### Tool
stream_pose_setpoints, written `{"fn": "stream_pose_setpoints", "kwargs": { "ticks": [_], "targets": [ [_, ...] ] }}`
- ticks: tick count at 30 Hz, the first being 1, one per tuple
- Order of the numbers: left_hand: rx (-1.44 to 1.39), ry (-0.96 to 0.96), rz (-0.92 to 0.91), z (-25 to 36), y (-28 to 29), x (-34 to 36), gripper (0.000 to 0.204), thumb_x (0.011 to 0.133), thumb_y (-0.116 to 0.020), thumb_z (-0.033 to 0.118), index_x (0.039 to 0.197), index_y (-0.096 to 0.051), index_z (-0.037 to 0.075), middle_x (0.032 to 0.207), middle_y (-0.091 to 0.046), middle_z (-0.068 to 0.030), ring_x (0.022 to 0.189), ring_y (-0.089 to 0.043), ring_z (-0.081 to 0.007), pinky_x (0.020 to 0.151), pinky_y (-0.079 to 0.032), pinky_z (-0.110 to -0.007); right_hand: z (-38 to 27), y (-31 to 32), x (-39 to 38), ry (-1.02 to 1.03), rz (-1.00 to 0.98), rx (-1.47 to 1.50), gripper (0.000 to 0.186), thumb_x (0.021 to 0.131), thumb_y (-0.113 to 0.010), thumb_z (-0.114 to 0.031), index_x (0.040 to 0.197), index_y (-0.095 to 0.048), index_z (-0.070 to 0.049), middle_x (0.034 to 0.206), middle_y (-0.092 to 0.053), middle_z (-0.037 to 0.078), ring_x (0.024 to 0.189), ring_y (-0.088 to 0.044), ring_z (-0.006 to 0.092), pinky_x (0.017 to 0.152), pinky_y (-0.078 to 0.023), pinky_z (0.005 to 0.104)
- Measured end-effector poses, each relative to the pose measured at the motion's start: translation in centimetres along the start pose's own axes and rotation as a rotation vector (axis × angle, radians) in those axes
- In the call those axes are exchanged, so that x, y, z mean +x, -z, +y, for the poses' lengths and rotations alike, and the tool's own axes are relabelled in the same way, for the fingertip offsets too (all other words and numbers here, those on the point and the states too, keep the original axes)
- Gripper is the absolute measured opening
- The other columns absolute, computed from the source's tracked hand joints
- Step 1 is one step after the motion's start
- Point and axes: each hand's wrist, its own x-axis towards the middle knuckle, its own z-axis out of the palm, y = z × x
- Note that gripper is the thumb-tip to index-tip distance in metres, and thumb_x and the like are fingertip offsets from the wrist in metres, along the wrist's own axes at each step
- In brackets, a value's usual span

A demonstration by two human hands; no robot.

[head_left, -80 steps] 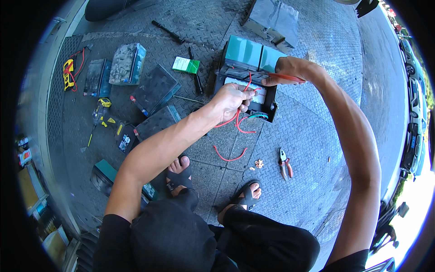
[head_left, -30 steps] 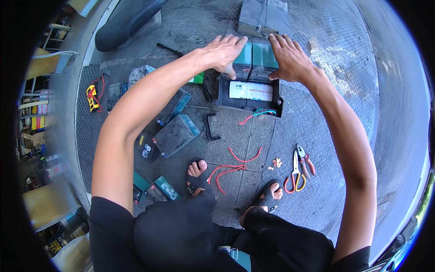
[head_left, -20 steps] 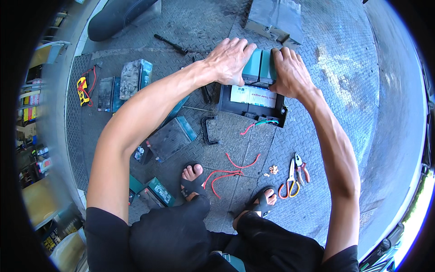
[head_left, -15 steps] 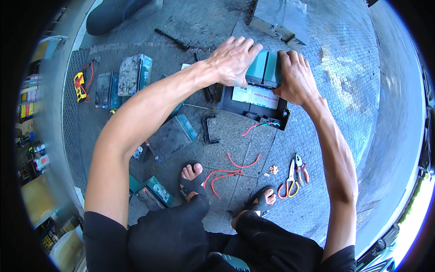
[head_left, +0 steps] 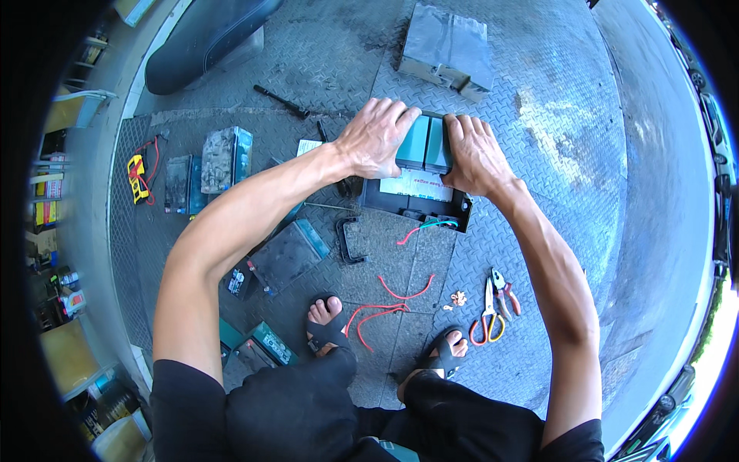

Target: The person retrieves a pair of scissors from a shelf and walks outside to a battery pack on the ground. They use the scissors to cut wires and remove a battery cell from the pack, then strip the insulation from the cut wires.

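Note:
My left hand (head_left: 374, 140) and my right hand (head_left: 476, 156) are closed on opposite ends of two side-by-side teal batteries (head_left: 414, 145), fingers over the tops and thumbs toward me. The pair sits at the far side of an open black case (head_left: 396, 204); whether it rests inside or is raised is unclear. A white printed sheet (head_left: 400, 186) shows in the case below the batteries, and red and green wires (head_left: 422, 229) trail from its near right corner. A black bracket (head_left: 346, 250) lies left of the case.
Several used batteries (head_left: 286, 258) lie at left, with a yellow meter (head_left: 137, 177). Scissors (head_left: 488, 312), pliers (head_left: 506, 294) and loose red wires (head_left: 377, 309) lie near my sandalled feet. A grey metal box (head_left: 443, 50) and black seat (head_left: 200, 42) are beyond; parked cars line the far right.
Earlier I held red wires and a red-handled tool; wires and scissors now lie on the floor. Both hands moved onto the batteries and, lately, appear lower in view along with them.

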Motion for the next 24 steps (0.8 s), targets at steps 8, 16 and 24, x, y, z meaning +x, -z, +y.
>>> {"fn": "stream_pose_setpoints", "kwargs": {
  "ticks": [8,16,24],
  "targets": [
    [-0.056,0.072,-0.186,-1.1,0.4,1.6,0.119,0.062,-0.099,0.037,0.160,-0.044,-0.003,0.145,-0.057,-0.0213,0.137,-0.054,-0.0370,0.120,-0.043,-0.051,1.5,-0.7,0.1,-0.006,0.036,0.140,0.103,0.062,-0.096,-0.021,0.150,-0.050,0.006,0.135,-0.064,0.026,0.132,-0.059,0.0455,0.115,-0.045,0.0499],
    [-0.136,0.072,-0.217,-2.1,0.0,2.6,0.117,0.058,-0.096,0.030,0.159,-0.047,0.000,0.145,-0.059,-0.0179,0.139,-0.056,-0.0375,0.121,-0.046,-0.050,2.0,-0.7,0.3,-0.113,-0.043,0.199,0.107,0.062,-0.096,-0.025,0.154,-0.051,0.003,0.134,-0.065,0.023,0.134,-0.059,0.0426,0.117,-0.047,0.0498],
    [-0.124,0.031,-0.141,0.5,3.5,1.8,0.111,0.056,-0.094,0.025,0.155,-0.050,0.001,0.139,-0.061,-0.0176,0.134,-0.058,-0.0375,0.120,-0.046,-0.050,0.5,2.8,-1.5,-0.052,0.035,0.271,0.101,0.059,-0.091,-0.020,0.149,-0.054,0.006,0.128,-0.066,0.024,0.127,-0.061,0.0426,0.114,-0.048,0.0491]
  ]
}}
